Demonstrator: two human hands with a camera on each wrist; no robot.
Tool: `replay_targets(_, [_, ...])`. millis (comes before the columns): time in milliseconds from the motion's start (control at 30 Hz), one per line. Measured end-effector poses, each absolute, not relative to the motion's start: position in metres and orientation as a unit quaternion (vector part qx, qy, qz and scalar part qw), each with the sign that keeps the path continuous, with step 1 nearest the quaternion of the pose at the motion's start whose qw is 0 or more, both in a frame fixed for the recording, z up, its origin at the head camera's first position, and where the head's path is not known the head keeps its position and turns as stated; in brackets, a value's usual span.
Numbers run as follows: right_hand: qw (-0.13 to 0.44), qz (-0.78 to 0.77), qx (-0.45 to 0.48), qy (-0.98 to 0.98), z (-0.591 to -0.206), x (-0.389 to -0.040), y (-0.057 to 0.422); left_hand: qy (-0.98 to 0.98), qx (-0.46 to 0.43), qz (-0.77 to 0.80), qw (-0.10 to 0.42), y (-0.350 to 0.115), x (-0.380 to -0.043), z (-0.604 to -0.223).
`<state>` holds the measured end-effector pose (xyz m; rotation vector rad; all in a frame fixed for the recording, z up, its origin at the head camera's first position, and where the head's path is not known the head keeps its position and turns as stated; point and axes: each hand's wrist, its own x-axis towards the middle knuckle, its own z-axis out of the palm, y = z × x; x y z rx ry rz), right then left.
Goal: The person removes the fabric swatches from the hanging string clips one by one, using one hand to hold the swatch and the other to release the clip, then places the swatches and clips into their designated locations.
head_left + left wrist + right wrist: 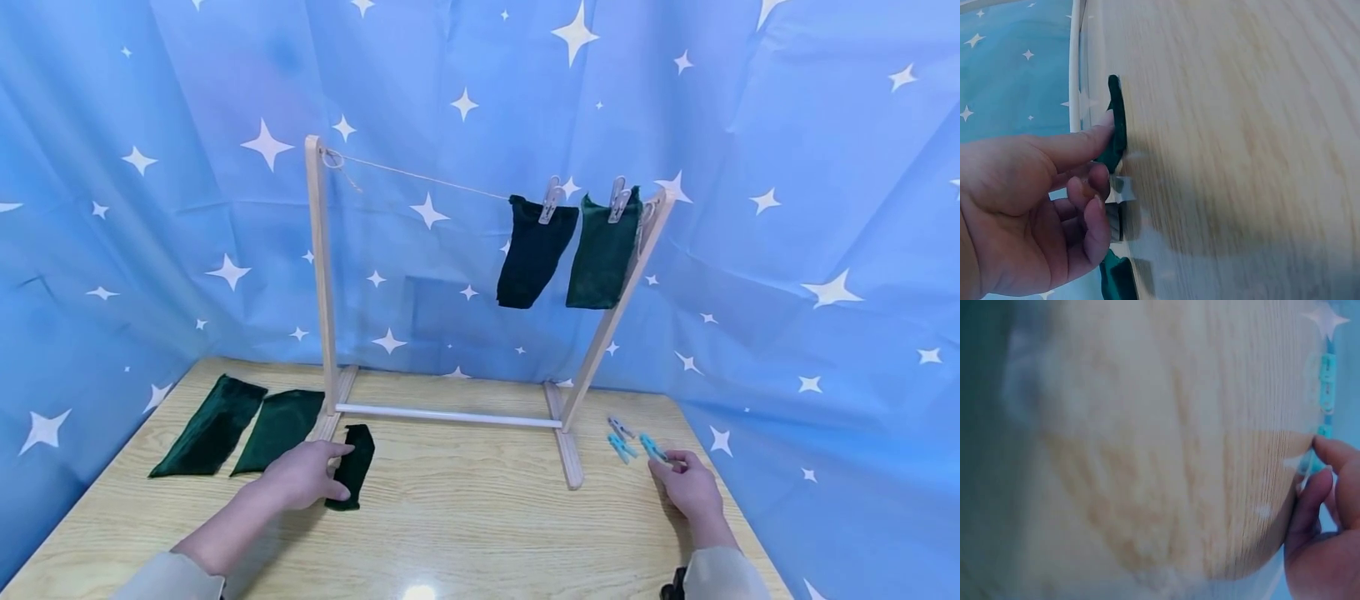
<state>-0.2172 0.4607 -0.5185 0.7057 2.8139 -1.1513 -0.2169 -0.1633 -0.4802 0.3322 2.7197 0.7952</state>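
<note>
Green cloth (356, 469) lies at near left, just beside the rack's left foot (347, 382); the left hand (300, 477) touches it, thumb and forefinger parted, not closed. The right hand (690, 486) pinches a turquoise peg (652, 447). A grip by one short edge should lift the cloth best. The peg is near the surface's (480, 533) right edge; between the hands lies open room.

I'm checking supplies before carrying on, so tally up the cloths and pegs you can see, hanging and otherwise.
Hanging cloths: 2
Other cloths: 3
Pegs on the hanging cloths: 2
Other pegs: 3
Total: 10
</note>
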Motion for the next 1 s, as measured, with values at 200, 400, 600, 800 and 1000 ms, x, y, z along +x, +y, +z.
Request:
replay_targets(200, [0.011, -0.373, 0.232, 0.899, -0.5201, -0.2182, 0.4606, 0.946, 0.110, 0.266, 0.147, -0.1639, -0.2165, -0.4814])
replay_targets(400, [0.011, -0.358, 0.227, 0.906, -0.5190, -0.2182, 0.4604, 0.947, 0.093, 0.262, 0.162, -0.1630, -0.2141, -0.4778])
replay_targets(600, [0.007, -0.364, 0.223, 0.904, -0.5203, -0.2201, 0.4620, 0.944, 0.093, 0.264, 0.174, -0.1634, -0.2123, -0.4774])
replay_targets(800, [0.004, -0.365, 0.237, 0.900, -0.5230, -0.2229, 0.4647, 0.939, 0.088, 0.279, 0.181, -0.1632, -0.2143, -0.4779])
replay_targets(1000, [0.010, -0.357, 0.237, 0.903, -0.5226, -0.2232, 0.4665, 0.942, 0.089, 0.270, 0.178, -0.1619, -0.2170, -0.4751])
